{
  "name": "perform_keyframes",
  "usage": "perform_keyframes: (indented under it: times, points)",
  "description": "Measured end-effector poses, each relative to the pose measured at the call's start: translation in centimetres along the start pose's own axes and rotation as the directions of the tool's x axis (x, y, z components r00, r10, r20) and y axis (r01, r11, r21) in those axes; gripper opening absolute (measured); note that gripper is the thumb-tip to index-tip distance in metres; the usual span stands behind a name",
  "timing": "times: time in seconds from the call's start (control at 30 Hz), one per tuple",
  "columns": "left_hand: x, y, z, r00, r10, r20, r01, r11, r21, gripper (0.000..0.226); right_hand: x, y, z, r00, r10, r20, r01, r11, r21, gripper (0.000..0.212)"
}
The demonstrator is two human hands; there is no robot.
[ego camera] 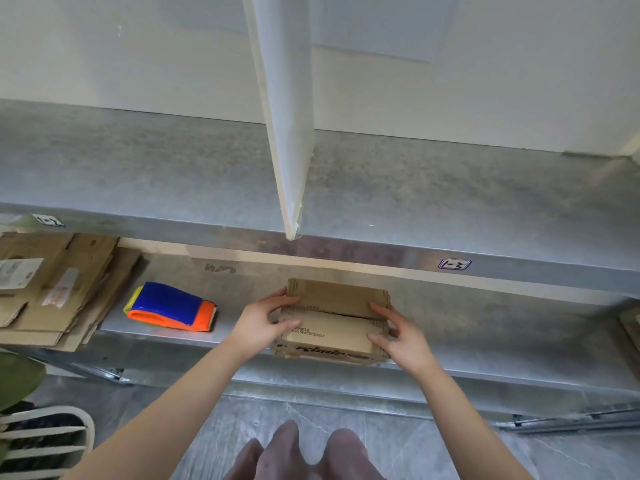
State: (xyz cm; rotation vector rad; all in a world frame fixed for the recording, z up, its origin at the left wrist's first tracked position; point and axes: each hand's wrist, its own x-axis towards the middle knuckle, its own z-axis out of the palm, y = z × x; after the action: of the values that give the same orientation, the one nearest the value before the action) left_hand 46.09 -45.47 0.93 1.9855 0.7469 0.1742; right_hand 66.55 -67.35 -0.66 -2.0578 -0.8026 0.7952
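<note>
Cardboard box (pixel 332 329) sits at front edge of lower metal shelf (pixel 485 323), flaps closed. Left hand (pixel 266 323) grips its left end, right hand (pixel 398 337) its right end. Tape dispenser (pixel 169 306) lies well left.

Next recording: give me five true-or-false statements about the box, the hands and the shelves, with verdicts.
1. The left hand and the right hand each grip one end of the cardboard box. True.
2. The tape dispenser lies right of the box. False: it lies to its left.
3. Flattened cardboard is stacked at the far left. True.
4. The box sits on the floor. False: it is at the lower shelf's front edge.
5. The box's flaps stand upright. False: they are folded down.
</note>
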Motion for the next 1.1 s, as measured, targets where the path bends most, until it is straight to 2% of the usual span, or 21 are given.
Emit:
perform_keyframes:
  times: [0.1,0.23,0.33,0.43,0.6,0.67,0.77,0.83,0.93,1.1]
  points:
    - [0.3,0.4,0.3,1.0,-0.023,0.004,0.023,1.0,0.006,0.041,0.8,0.0,-0.2,1.0,-0.01,-0.015,0.009,0.999,-0.038,0.054]
    - [1.0,0.8,1.5,0.999,-0.038,0.032,0.038,0.999,-0.014,0.046,1.2,-0.2,-1.7,0.998,0.059,-0.026,-0.06,0.995,-0.074,0.056]
    - [1.5,0.7,4.0,0.996,-0.027,0.09,0.024,0.999,0.034,0.055,0.7,1.2,-2.9,0.995,0.09,-0.044,-0.095,0.988,-0.12,0.059]
    - [1.3,-0.6,6.0,0.994,-0.05,0.092,0.044,0.996,0.071,0.059,0.0,2.9,-1.9,0.993,0.117,-0.019,-0.119,0.979,-0.169,0.059]
    - [2.2,-1.8,4.3,0.992,-0.054,0.11,0.046,0.996,0.074,0.067,0.8,2.7,0.5,0.991,0.055,-0.123,-0.067,0.993,-0.096,0.058]
    - [2.8,-2.0,3.4,0.994,-0.053,0.097,0.045,0.996,0.079,0.067,1.9,1.9,0.8,0.991,0.043,-0.128,-0.056,0.993,-0.104,0.055]
    - [3.9,-2.0,2.6,0.996,-0.07,0.048,0.071,0.997,-0.026,0.065,3.6,0.9,0.6,0.99,0.047,-0.133,-0.058,0.995,-0.081,0.054]
    - [4.5,-2.1,2.3,0.995,-0.09,0.045,0.092,0.994,-0.052,0.065,4.5,0.5,0.4,0.994,0.082,-0.076,-0.086,0.995,-0.048,0.059]
    - [5.1,-2.7,2.6,0.992,-0.099,0.075,0.092,0.992,0.089,0.066,4.9,0.4,0.8,0.992,0.125,0.034,-0.123,0.99,-0.074,0.067]
    - [5.5,-2.7,2.6,0.994,-0.083,0.065,0.067,0.972,0.224,0.065,5.0,0.8,1.4,0.992,0.124,0.011,-0.123,0.99,-0.07,0.065]
